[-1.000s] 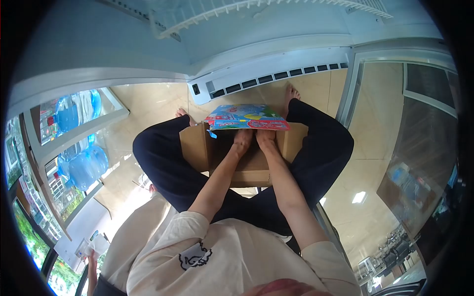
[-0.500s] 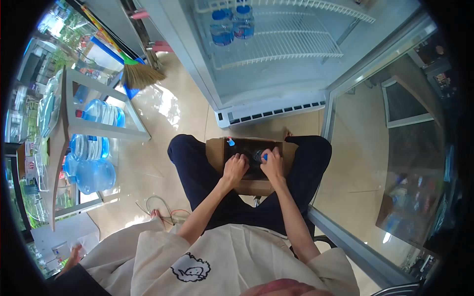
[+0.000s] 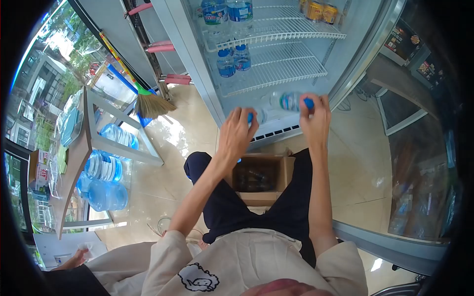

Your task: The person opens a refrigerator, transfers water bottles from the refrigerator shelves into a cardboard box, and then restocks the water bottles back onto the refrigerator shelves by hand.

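Note:
My right hand (image 3: 316, 112) grips a small water bottle (image 3: 289, 100) by its blue cap, the bottle tilted sideways toward the fridge. My left hand (image 3: 238, 132) is closed around the blue cap of another water bottle (image 3: 260, 116), mostly hidden behind my fingers. Both hands are in front of the open fridge (image 3: 232, 101), above its bottom vent. Between my legs sits an open cardboard box (image 3: 261, 199) with several bottles (image 3: 256, 175) lying inside. On the lower wire shelf (image 3: 286, 81), two small water bottles (image 3: 234, 63) stand at the left.
More bottles (image 3: 228, 14) and orange cans (image 3: 320, 12) stand on the upper shelf. The glass door (image 3: 395, 237) hangs open at right. Left are a table (image 3: 79, 172), large water jugs (image 3: 106, 195) and a broom (image 3: 150, 104). Another person's hand (image 3: 78, 259) shows at lower left.
Both hands have risen out of the box and moved forward to the fridge, each with a bottle. The camera view has tilted up, showing more of the upper shelf.

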Demonstrator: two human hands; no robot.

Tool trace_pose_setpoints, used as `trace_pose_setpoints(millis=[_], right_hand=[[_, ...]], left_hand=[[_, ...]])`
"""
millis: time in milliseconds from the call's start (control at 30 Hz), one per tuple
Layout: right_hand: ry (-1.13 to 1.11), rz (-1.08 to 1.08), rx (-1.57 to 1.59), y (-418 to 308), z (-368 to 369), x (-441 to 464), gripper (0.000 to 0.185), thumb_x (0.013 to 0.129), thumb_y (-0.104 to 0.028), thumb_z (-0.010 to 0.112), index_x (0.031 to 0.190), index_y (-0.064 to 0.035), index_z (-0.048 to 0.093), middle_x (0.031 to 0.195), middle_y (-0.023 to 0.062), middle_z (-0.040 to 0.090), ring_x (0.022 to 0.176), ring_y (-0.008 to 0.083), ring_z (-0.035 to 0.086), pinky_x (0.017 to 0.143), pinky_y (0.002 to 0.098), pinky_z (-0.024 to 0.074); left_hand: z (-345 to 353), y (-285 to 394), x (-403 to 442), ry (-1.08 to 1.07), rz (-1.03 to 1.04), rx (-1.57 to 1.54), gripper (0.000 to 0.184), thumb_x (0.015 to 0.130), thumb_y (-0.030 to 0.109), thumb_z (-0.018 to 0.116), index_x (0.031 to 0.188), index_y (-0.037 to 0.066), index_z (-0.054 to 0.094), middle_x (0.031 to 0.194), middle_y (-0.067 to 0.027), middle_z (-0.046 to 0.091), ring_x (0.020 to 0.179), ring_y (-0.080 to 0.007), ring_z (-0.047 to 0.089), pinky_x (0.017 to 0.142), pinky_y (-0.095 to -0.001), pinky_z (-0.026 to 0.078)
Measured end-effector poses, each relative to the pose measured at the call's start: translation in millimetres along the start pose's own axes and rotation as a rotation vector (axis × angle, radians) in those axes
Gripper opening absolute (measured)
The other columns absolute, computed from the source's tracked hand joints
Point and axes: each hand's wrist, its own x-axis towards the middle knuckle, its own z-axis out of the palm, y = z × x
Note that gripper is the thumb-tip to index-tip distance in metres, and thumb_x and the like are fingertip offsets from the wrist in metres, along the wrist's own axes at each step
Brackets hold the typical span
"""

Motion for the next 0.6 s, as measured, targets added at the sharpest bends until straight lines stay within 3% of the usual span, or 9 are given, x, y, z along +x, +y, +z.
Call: trace_pose_setpoints(millis=[133, 300, 400, 467, 600], right_hand=[[0.159, -0.16, 0.013, 18.5, 33.0, 63.0, 0.02, 0.084, 0.004, 0.065, 0.099, -0.0097, 0.068, 0.091, 0.0148, 0.052, 0.075, 0.0375, 0.062, 0.065, 0.0449, 0.051], [0.062, -0.158, -0.042, 36.4, 74.1, 118.7, 0.019, 0.084, 0.002, 0.066, 0.1, -0.0077, 0.067, 0.101, 0.015, 0.053, 0.079, 0.0376, 0.065, 0.069, 0.0455, 0.0546], [-0.056, -0.153, -0.142, 48.3, 96.1, 145.4, 0.02, 0.083, 0.002, 0.068, 0.101, -0.0062, 0.068, 0.104, 0.0156, 0.054, 0.084, 0.0393, 0.067, 0.071, 0.0447, 0.0564], [-0.147, -0.169, -0.178, 53.4, 108.6, 158.6, 0.02, 0.083, 0.001, 0.068, 0.102, -0.0046, 0.068, 0.107, 0.0166, 0.056, 0.087, 0.0404, 0.068, 0.072, 0.0446, 0.0571], [-0.12, -0.246, -0.262, 65.7, 134.3, 185.3, 0.018, 0.087, -0.01, 0.069, 0.103, -0.0028, 0.068, 0.111, 0.0208, 0.063, 0.09, 0.041, 0.069, 0.074, 0.047, 0.0573]], left_hand=[[16.4, -9.5, 66.6, 0.102, 0.097, 0.051, 0.017, 0.087, 0.005, 0.067, 0.103, 0.004, 0.059, 0.088, -0.0171, 0.06, 0.083, -0.0376, 0.063, 0.069, -0.0455, 0.052], [62.4, -32.4, 124.5, 0.128, 0.153, 0.233, 0.016, 0.088, 0.006, 0.065, 0.103, 0.004, 0.059, 0.091, -0.0154, 0.061, 0.085, -0.0338, 0.066, 0.07, -0.0403, 0.057], [96.2, -58.6, 147.9, 0.069, 0.197, 0.499, 0.024, 0.077, 0.0, 0.07, 0.097, -0.001, 0.058, 0.089, -0.0145, 0.06, 0.089, -0.0285, 0.066, 0.069, -0.0335, 0.06], [109.4, -68.2, 160.2, 0.069, 0.188, 0.539, 0.022, 0.077, -0.001, 0.068, 0.096, -0.001, 0.058, 0.09, -0.0146, 0.06, 0.089, -0.0279, 0.066, 0.07, -0.0332, 0.06], [125.2, -85.7, 187.3, 0.149, 0.217, 0.626, 0.017, 0.08, 0.003, 0.065, 0.097, 0.001, 0.061, 0.093, -0.015, 0.065, 0.089, -0.0268, 0.068, 0.075, -0.0336, 0.059]])
